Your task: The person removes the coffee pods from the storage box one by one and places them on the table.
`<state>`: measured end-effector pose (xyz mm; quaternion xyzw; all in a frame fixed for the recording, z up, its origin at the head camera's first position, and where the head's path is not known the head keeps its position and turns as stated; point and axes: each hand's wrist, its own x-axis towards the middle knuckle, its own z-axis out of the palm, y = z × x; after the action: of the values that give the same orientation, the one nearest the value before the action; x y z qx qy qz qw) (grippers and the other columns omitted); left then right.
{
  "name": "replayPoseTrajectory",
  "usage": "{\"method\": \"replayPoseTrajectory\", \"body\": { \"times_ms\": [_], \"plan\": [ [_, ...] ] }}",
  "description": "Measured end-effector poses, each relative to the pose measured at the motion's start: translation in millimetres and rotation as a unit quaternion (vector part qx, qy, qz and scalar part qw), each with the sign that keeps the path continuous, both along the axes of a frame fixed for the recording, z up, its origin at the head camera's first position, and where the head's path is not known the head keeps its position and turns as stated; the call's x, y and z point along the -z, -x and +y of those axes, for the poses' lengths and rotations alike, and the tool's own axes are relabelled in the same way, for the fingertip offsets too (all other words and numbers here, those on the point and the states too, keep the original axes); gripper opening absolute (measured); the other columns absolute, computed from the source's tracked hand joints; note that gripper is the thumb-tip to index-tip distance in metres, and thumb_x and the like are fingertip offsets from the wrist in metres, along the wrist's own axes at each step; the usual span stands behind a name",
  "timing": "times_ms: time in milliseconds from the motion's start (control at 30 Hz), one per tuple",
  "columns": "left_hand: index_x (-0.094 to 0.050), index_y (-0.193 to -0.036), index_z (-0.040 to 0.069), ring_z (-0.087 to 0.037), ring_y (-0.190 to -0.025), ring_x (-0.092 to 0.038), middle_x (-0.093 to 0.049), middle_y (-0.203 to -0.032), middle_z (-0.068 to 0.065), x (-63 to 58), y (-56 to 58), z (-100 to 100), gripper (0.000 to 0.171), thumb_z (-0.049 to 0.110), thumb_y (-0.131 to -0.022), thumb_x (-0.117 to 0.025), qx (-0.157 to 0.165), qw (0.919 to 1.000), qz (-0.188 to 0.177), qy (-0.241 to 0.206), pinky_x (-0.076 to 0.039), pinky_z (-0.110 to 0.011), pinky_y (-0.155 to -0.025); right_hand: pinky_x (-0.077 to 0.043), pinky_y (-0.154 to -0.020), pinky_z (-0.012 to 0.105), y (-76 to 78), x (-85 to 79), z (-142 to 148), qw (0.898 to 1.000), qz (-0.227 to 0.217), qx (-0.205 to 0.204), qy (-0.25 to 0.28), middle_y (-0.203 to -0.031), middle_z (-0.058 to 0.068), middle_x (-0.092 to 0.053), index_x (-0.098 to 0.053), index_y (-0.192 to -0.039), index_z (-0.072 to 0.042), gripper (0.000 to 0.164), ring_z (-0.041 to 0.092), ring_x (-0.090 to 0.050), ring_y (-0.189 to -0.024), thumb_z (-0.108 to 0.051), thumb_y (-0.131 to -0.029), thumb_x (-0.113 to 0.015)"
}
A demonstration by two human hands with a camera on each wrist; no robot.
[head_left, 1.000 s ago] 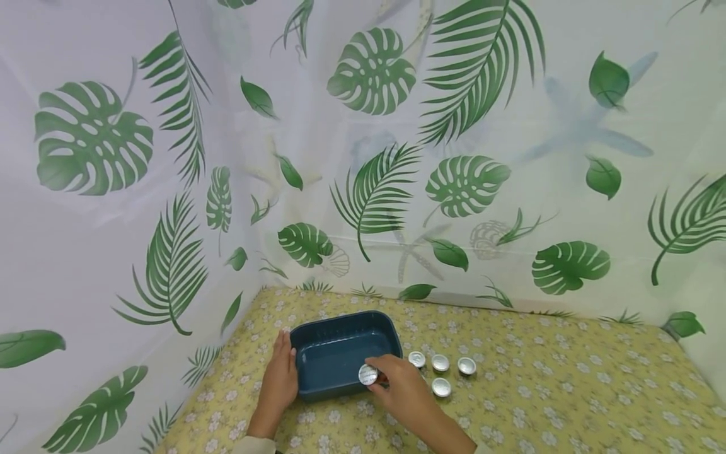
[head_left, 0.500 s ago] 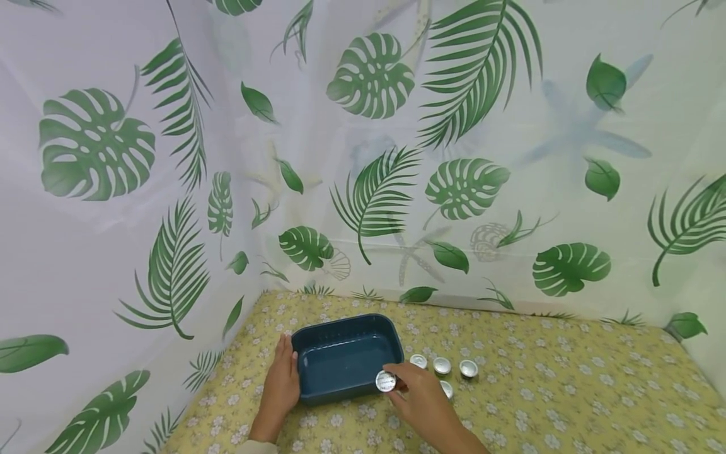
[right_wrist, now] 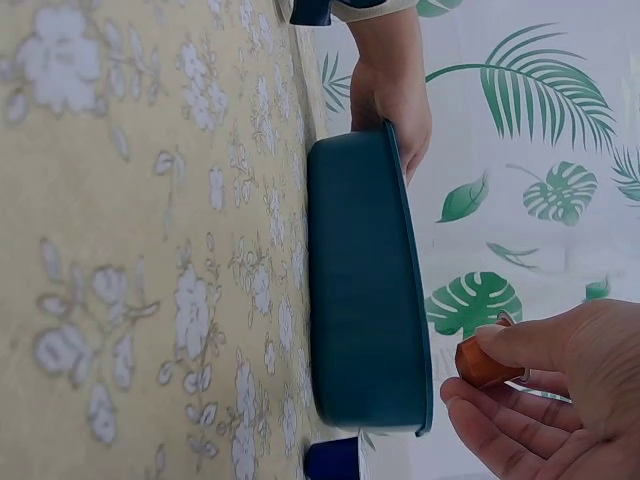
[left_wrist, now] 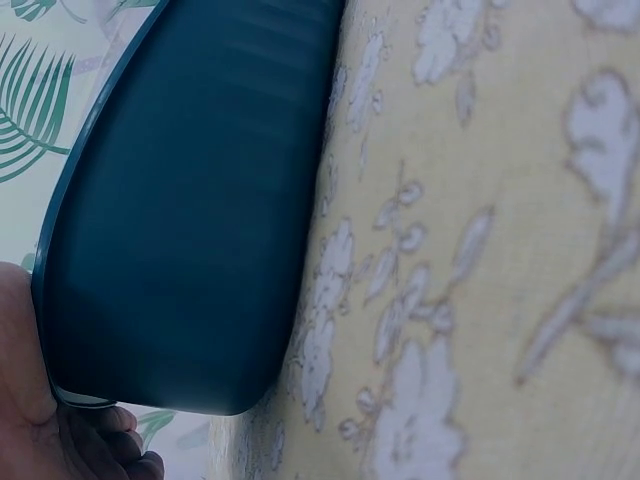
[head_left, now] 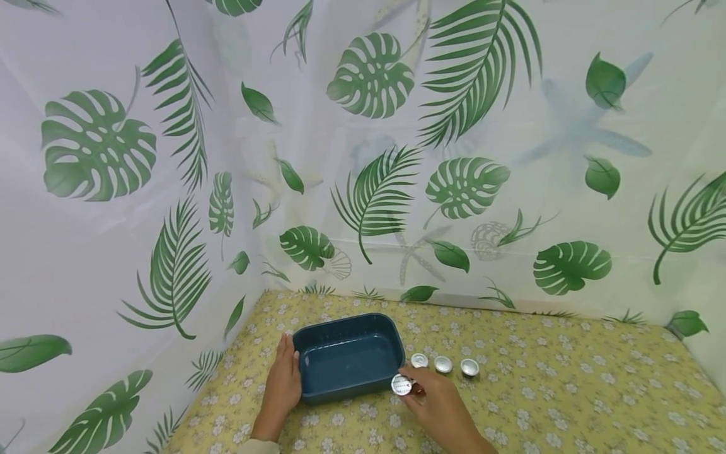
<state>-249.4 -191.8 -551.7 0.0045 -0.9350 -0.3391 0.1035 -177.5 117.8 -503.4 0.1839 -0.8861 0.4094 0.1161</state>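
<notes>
Between the thumb and fingers of my right hand (head_left: 439, 403) is a coffee capsule (head_left: 401, 384), its silver lid facing me in the head view. The right wrist view shows the orange body of this capsule (right_wrist: 485, 362), just off the dish's near right corner. My left hand (head_left: 282, 381) holds the left end of a dark blue rectangular baking dish (head_left: 351, 391). In the left wrist view, fingers (left_wrist: 100, 445) of that hand curl below the rim. No contents show inside the dish.
Right of the dish, three silver-lidded capsules stand in a row: a left one (head_left: 420, 360), a middle one (head_left: 443, 364) and a right one (head_left: 469, 367). A blue-bodied capsule (right_wrist: 335, 458) shows in the right wrist view. A leaf-print curtain (head_left: 482, 126) borders the yellow floral tablecloth (head_left: 567, 372).
My right hand has carried the capsule rightward, from over the dish's front edge to its near right corner. The hand now hides a fourth standing capsule. My left hand keeps its place on the dish.
</notes>
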Motion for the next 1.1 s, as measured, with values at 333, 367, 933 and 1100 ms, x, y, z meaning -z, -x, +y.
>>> {"method": "replayPoseTrajectory", "body": {
  "times_ms": [333,367,933,1100],
  "plan": [
    [-0.024,-0.157,-0.009,-0.048,-0.145,-0.029,-0.016,-0.165,-0.028,1.8,0.4,-0.1,0.052,0.016,-0.113,-0.036,0.003,1.0,0.002,-0.003,-0.033,-0.064,-0.111,-0.056,-0.066,0.022,-7.6,0.0,14.0,0.999,-0.024,0.037,-0.003,-0.104,0.003,-0.073,-0.074,-0.116,-0.01,0.038,0.008,-0.068,-0.077,0.001,-0.081,-0.083],
    [-0.024,-0.157,-0.009,-0.048,-0.145,-0.03,-0.016,-0.164,-0.028,1.7,0.3,0.2,0.052,0.016,-0.113,-0.036,0.004,1.0,0.004,-0.003,-0.033,-0.064,-0.11,-0.056,-0.066,0.022,-8.5,0.3,15.6,0.999,-0.029,0.043,-0.003,-0.103,0.002,-0.073,-0.074,-0.116,-0.01,0.038,0.008,-0.068,-0.076,0.0,-0.081,-0.083],
    [-0.024,-0.157,-0.009,-0.048,-0.145,-0.03,-0.017,-0.165,-0.028,-1.1,0.4,1.2,0.052,0.015,-0.112,-0.036,0.002,1.0,0.005,-0.001,-0.033,-0.063,-0.111,-0.055,-0.064,0.023,-16.3,2.8,44.3,0.992,-0.079,0.098,0.003,-0.1,0.001,-0.074,-0.074,-0.114,-0.008,0.035,0.013,-0.068,-0.075,-0.003,-0.08,-0.085],
    [-0.023,-0.158,-0.008,-0.047,-0.146,-0.028,-0.016,-0.165,-0.027,-0.8,1.2,0.9,0.053,0.016,-0.113,-0.036,0.001,1.0,0.006,-0.002,-0.032,-0.063,-0.112,-0.054,-0.064,0.022,-15.9,6.0,52.1,0.991,-0.08,0.11,0.002,-0.097,0.004,-0.074,-0.073,-0.114,-0.004,0.036,0.014,-0.068,-0.074,-0.001,-0.08,-0.084]
  ]
}}
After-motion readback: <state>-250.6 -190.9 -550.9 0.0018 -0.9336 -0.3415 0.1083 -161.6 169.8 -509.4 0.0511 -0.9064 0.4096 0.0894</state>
